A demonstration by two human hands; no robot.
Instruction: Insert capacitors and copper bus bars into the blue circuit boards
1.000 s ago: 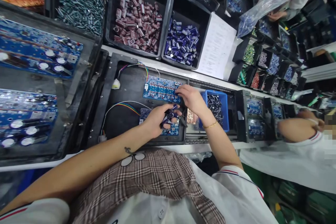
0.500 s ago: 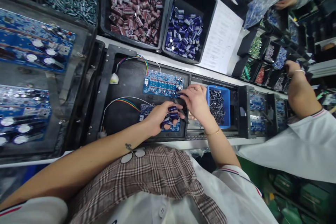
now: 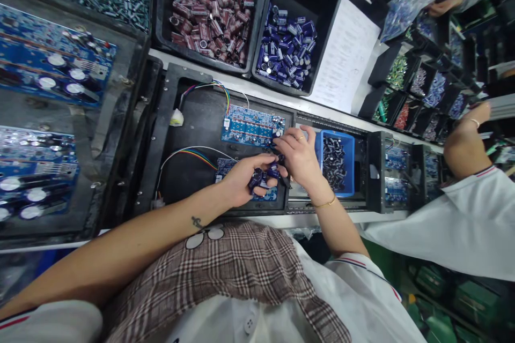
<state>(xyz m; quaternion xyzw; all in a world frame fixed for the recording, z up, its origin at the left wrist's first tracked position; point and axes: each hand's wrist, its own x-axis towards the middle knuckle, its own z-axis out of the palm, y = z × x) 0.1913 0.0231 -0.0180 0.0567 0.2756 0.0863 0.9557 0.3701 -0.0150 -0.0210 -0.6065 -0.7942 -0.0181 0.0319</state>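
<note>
Caps (image 3: 258, 179) in L hand (image 3: 241, 178), R fingers (image 3: 285, 142) now closer

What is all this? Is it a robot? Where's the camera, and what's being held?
No robot here! These are a person's own two bare hands. The camera sits on the person's head, looking forward and down, so you see nearly what they would see.

The left hand holds a little bunch of dark blue cylinders. The right hand is close beside it, near the end of the upper circuit board. I can't tell whether it holds anything.

That board lies in a black tray, with a lower circuit board partly hidden behind the left hand. Behind the tray are bins of brown cylinders and blue ones. A co-worker's arm shows at the far right.
</note>
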